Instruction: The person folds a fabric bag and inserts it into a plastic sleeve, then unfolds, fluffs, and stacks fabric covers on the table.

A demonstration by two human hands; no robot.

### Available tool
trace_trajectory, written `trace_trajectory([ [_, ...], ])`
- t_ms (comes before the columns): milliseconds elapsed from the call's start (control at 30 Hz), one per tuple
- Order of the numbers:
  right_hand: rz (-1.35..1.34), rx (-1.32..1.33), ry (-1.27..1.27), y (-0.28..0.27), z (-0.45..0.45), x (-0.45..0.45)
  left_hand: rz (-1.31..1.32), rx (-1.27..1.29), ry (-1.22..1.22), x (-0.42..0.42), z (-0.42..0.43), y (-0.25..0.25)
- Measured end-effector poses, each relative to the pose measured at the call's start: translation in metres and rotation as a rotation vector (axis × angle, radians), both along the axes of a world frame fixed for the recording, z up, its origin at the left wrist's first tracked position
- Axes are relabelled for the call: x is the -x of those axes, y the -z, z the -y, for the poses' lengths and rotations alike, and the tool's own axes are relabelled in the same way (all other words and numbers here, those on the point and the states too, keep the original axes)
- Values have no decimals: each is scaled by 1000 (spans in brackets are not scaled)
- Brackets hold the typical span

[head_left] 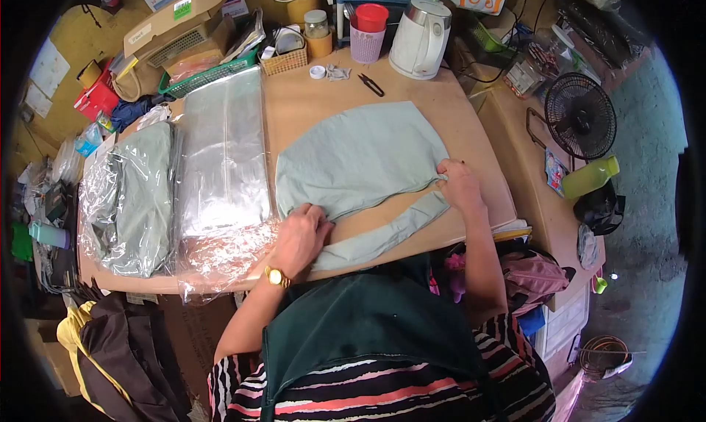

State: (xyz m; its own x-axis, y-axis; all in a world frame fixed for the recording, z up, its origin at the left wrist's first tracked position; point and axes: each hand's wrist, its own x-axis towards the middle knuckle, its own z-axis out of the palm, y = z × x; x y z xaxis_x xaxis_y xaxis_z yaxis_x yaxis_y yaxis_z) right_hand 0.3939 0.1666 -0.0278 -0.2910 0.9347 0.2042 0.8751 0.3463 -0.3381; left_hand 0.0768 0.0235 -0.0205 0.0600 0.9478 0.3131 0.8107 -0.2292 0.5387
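Note:
A pale grey-green cloth piece [360, 154] lies on the brown tabletop, its top edge rounded. My left hand [303, 234] has its fingers curled at the lower left corner of this cloth. At the lower right corner, my right hand [462, 185] pinches the fabric between thumb and fingers. Below the main piece a long narrow strap [382, 234] of the same fabric curves from near my left wrist up toward my right hand. Where the strap joins the cloth is hidden by my hands.
Clear plastic bags [224, 142] lie left of the cloth, beside a bagged green garment [140, 201]. Thread snips [371, 84] and a white kettle [421, 38] are at the back. A black fan [579, 115] and a green bottle [590, 176] stand on the right.

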Motion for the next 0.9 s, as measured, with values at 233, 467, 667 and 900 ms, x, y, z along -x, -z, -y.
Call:
trace_trajectory([
  [233,-33,59,-133,-36,17,-7,5,-52,-111,41,23,-8],
  [467,-271,77,-371,-57,40,18,-32,60,-241,56,22,-1],
  [667,41,113,-678,-31,50,21,-60,109,-154,72,18,8],
  [900,-17,218,-610,-32,40,16,-186,36,235,39,26,-23],
])
